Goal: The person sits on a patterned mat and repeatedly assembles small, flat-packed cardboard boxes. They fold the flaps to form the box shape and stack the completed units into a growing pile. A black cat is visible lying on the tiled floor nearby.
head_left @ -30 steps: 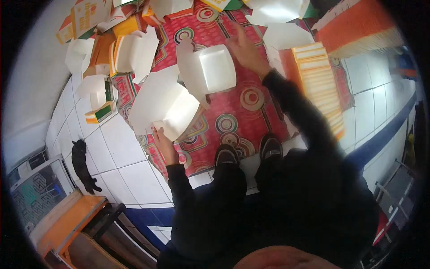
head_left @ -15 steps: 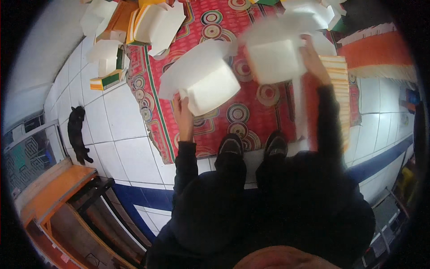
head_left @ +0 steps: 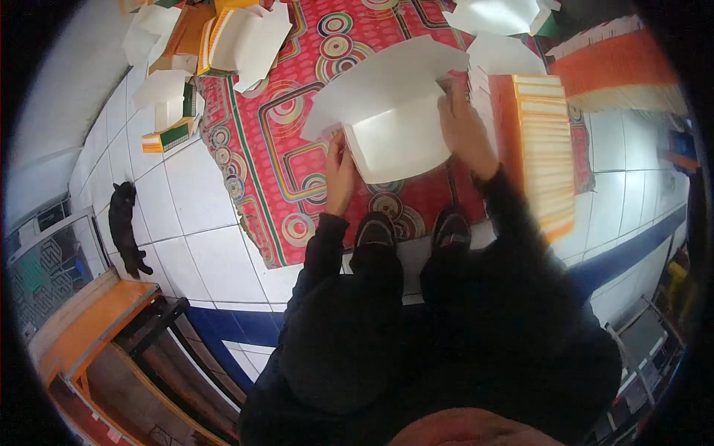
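Note:
A cardboard box (head_left: 401,141) with a white inside and a wide raised flap stands open over the red patterned mat, held between my two hands. My left hand (head_left: 340,175) grips its near left corner, the fingers partly behind the wall. On the opposite side, my right hand (head_left: 467,132) is closed on the box's right end, with its fingertips near the flap's fold. The outside of this box is hidden from view.
A stack of flat orange-and-white cardboard (head_left: 547,149) stands beside my right arm. Open boxes lie at the upper left (head_left: 245,41) and upper right (head_left: 497,15). A smaller green-and-yellow box (head_left: 175,119) sits on the tiles. A black cat (head_left: 125,227) is at the left, near an orange bench (head_left: 97,320).
Earlier each hand held a separate white-lined piece, the right one blurred. Now both hands meet on one box, and the second piece is no longer seen apart. The left hand moved right.

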`<action>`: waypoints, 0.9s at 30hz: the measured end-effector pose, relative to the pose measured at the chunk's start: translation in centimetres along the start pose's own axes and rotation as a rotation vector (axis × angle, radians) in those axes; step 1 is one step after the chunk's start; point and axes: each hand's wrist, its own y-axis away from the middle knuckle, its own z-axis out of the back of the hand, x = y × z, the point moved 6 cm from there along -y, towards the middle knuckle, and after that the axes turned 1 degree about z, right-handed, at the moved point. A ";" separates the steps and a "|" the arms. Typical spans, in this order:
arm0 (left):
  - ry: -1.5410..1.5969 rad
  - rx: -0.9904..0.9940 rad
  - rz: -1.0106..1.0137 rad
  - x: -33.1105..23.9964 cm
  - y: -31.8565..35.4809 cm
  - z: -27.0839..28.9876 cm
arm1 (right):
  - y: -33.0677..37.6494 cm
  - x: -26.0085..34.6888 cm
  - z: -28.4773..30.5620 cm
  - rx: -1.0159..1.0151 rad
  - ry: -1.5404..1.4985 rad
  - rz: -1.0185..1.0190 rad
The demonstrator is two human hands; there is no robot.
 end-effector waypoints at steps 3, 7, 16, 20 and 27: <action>0.113 -0.012 0.060 0.5 0.5 0.2 | -0.5 0.1 -0.2 0.011 0.009 -0.019; 0.162 -0.023 0.038 -0.7 0.9 -0.6 | -0.6 0.1 0.2 -0.042 -0.007 -0.011; -0.015 -0.030 0.029 2.0 -0.1 1.4 | 0.6 0.3 -2.0 0.064 0.024 -0.021; 0.013 -0.032 0.005 0.5 0.4 0.5 | 0.9 -2.2 -2.5 0.087 -0.109 -0.091; 0.245 -0.116 0.083 -3.4 1.6 -1.5 | 0.6 -1.4 -1.3 0.140 -0.141 -0.161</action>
